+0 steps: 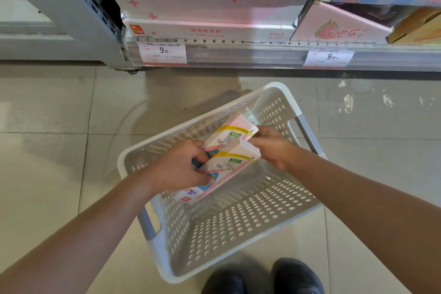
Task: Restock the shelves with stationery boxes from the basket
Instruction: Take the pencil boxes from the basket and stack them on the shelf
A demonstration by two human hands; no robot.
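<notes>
Down inside the white basket (284, 93) on the floor, the left hand (177, 169) and right hand (274, 147) are closing around the two pink stationery boxes (229, 148) from either end. Pickup appears underway; next, probably, lifting them together toward the shelf (262, 55), keeping both squeezed level.

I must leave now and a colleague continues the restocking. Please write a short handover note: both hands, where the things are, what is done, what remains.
Left hand and right hand: together gripping the two pink-and-white cardboard stationery boxes, one at each end, inside the white perforated plastic basket on the tiled floor.
One more colourful box lies beneath them.
The bottom shelf ahead holds pink display cartons.
Done: boxes gripped.
Left: lift them out, shelve them, then fetch the last box.
</notes>
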